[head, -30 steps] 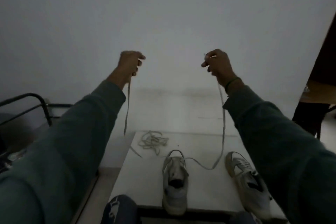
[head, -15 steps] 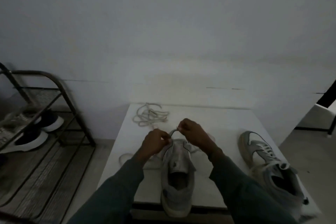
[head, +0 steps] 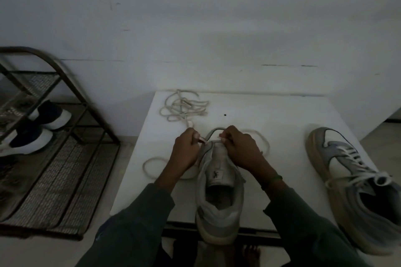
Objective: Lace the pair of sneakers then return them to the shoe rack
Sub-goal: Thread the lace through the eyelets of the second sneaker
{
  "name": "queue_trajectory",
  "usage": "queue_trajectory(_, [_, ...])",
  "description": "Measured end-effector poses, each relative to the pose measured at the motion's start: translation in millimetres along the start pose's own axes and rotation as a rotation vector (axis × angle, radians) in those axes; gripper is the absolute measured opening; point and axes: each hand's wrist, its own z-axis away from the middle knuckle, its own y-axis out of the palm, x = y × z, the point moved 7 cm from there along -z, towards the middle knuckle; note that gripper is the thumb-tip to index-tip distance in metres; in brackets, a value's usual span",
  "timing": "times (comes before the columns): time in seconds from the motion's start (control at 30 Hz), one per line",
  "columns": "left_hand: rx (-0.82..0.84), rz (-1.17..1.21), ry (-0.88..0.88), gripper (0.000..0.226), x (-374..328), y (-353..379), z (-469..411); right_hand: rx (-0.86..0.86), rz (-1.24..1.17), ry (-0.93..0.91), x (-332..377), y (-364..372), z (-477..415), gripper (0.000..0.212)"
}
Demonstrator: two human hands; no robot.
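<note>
A grey and white sneaker [head: 220, 201] lies on the white table [head: 271, 110], toe pointing away from me. My left hand [head: 186, 151] pinches a lace end at the left of its toe end. On the other side, my right hand [head: 240, 149] pinches the lace. The white lace [head: 152, 163] loops loosely on the table on both sides of this shoe. A second sneaker [head: 355, 188], laced, lies at the table's right. A spare lace [head: 184, 106] sits bunched at the table's back left.
A black metal shoe rack [head: 65, 158] stands on the floor at the left, holding dark and white shoes [head: 34, 134]. A white wall rises behind the table. My bare foot [head: 251, 253] shows below the table's front edge.
My hands came down from holding the lace ends high against the wall to the toe end of the middle sneaker. The lace now lies slack on the table. The view tilted downward.
</note>
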Motion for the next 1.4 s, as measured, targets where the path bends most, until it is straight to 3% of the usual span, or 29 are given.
queue_trajectory(0.13, [0.038, 0.145, -0.098, 0.017, 14.8, 0.8, 4.3, 0.070, 0.025, -0.047, 9.1, -3.4, 2.9, 0.006])
queue_trajectory(0.2, [0.036, 0.034, -0.059, 0.024, 14.2, -0.6, 11.4, 0.090, 0.050, -0.094, 17.7, -11.0, 4.6, 0.005])
queue_trajectory(0.3, [-0.049, -0.111, 0.059, 0.041, -1.1, -4.6, 22.7, 0.102, 0.380, -0.113, 25.6, -14.8, 10.8, 0.017])
queue_trajectory(0.37, [-0.112, -0.286, 0.068, 0.041, -7.4, -9.8, 26.5, 0.097, 0.454, -0.089, 28.4, -14.8, 14.3, 0.021])
queue_trajectory(0.43, [-0.085, -0.379, 0.032, 0.041, -8.6, -11.9, 27.8, 0.093, 0.423, -0.063, 29.1, -14.6, 15.7, 0.021])
queue_trajectory(0.57, [0.105, -0.230, -0.005, 0.058, -11.1, -5.0, 32.0, 0.112, 0.391, -0.049, 31.8, -8.1, 14.1, 0.018])
queue_trajectory(0.7, [0.029, -0.091, -0.053, 0.036, -5.6, -13.9, 27.8, 0.073, 0.341, -0.036, 33.3, 3.2, 12.6, 0.019])
queue_trajectory(0.87, [0.087, -0.051, 0.008, 0.015, -7.4, -12.9, 28.0, 0.087, 0.197, 0.048, 25.1, 1.0, 10.3, 0.015])
queue_trajectory(1.03, [0.111, -0.048, 0.003, 0.046, -7.8, -11.0, 26.9, 0.059, 0.207, 0.039, 28.2, 2.6, 13.4, 0.016])
queue_trajectory(1.23, [0.202, 0.119, -0.124, 0.049, 2.4, -6.3, 26.9, -0.012, 0.160, 0.022, 30.9, 3.6, 17.3, 0.016])
queue_trajectory(1.4, [0.204, 0.114, -0.102, 0.015, 5.3, -4.8, 21.1, -0.117, -0.003, 0.036, 32.0, 4.3, 20.5, 0.018])
